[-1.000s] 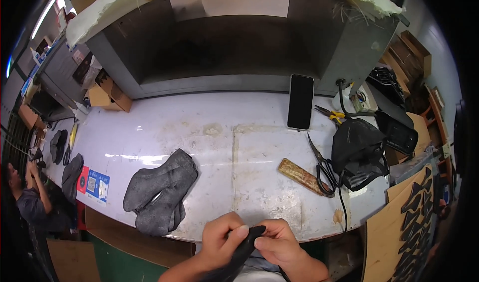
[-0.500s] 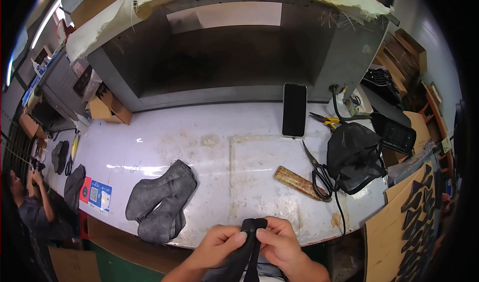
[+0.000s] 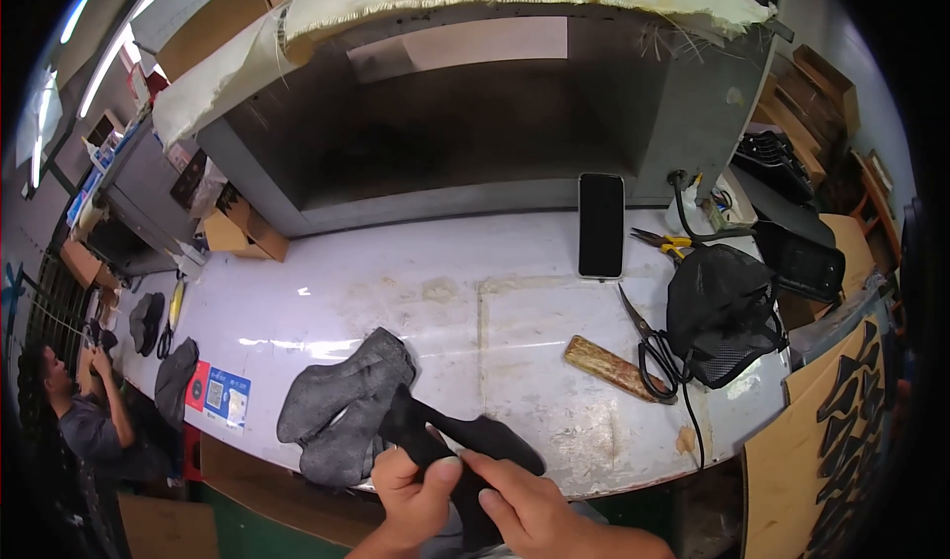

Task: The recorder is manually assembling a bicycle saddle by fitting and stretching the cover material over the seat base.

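Evidently the handling was only partway along: the black fabric piece was up in both hands at the lower middle of the frame, not laid down. The left hand pinched it between thumb and curled fingers; the right hand had forefinger and thumb against the same cloth, though I couldn't tell how firmly they closed. Just beyond, at lower left of centre, dark grey pieces lay heaped on the worktop, out of both hands. Whether those were finished, I couldn't judge. Black scissors lay unused, right of centre.
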Tool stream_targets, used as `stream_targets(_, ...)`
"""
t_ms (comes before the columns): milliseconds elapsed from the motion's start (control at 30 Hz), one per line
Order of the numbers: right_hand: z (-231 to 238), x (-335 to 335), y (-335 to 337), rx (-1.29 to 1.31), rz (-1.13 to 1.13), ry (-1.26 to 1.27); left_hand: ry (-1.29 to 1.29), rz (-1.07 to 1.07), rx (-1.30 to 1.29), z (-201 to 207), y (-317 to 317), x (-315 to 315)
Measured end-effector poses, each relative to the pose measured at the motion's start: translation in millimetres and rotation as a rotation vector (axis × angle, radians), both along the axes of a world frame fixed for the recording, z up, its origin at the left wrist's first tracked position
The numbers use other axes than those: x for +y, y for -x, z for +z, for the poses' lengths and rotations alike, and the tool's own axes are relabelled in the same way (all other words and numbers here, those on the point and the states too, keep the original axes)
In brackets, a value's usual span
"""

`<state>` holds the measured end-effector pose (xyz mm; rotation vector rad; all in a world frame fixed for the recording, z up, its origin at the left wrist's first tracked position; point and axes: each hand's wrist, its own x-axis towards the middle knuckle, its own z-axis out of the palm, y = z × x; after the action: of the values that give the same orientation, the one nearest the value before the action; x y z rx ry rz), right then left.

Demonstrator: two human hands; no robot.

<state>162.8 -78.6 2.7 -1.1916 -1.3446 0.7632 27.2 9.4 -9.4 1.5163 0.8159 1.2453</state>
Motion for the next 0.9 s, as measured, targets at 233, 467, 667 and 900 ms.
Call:
stream_targets(233, -11, 0, -5, 0.359, 0.158, 0.145, 0.284, -0.101, -0.002, 7, 4, -3)
stream_targets(467, -10, 2, -6, 0.457, 0.190, 0.172, 0.616, -0.103, -0.268, -17, 11, -2)
stream_targets(667, -4, 6, -29, -0.065, 0.032, 0.131, 0.184, -0.369, 0.315, -4, 8, -20)
stream_targets(900, -11, 5, -25, 0.331, 0.074, 0.207, 0.768, -0.399, -0.140, -22, 5, -38)
